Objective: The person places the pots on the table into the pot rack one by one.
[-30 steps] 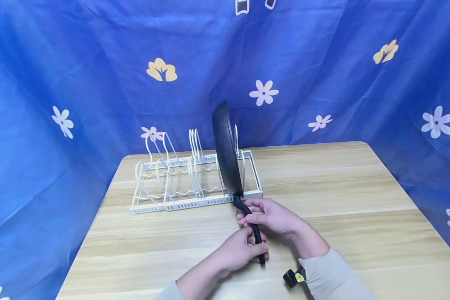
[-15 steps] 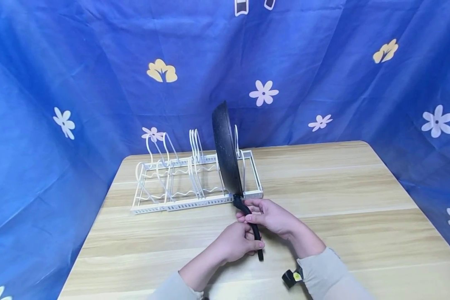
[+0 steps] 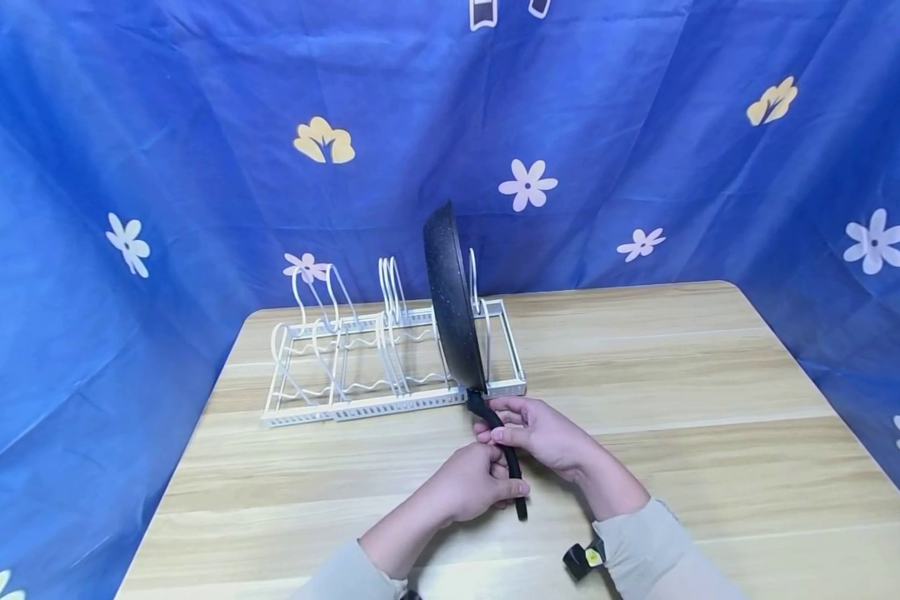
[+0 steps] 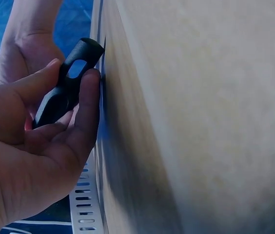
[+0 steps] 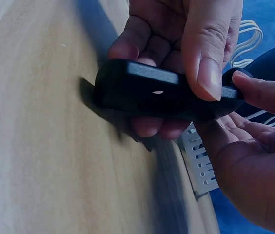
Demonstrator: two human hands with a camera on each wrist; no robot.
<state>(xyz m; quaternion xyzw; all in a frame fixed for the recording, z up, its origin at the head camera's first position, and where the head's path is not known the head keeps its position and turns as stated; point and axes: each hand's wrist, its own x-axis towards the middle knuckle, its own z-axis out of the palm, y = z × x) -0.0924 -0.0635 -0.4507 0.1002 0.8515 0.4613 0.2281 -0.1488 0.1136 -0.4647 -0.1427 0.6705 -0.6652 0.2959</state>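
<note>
A black speckled frying pan [image 3: 456,304] stands on its edge in the right part of a white wire rack [image 3: 397,406], its handle pointing toward me. Near the handle's end, my left hand [image 3: 468,487] pinches it between thumb and fingers. Closer to the pan body, my right hand [image 3: 543,433] grips the same handle [image 3: 513,462]. In the left wrist view the handle [image 4: 69,83] shows a slot near its tip, with fingers on both sides. The right wrist view has both hands around the handle [image 5: 152,90]; the pan's lower edge is hidden among the wires.
Several white wire dividers [image 3: 390,350] rise from the rack left of the pan. The rack rests on a light wooden table [image 3: 682,375] toward its back edge. Behind hangs a blue curtain [image 3: 607,125] with flowers. A black wrist device [image 3: 583,560] sits at the right cuff.
My left hand has slid slightly up the handle, away from me, and the handle tip has shifted a little. The pan body and rack stay in place.
</note>
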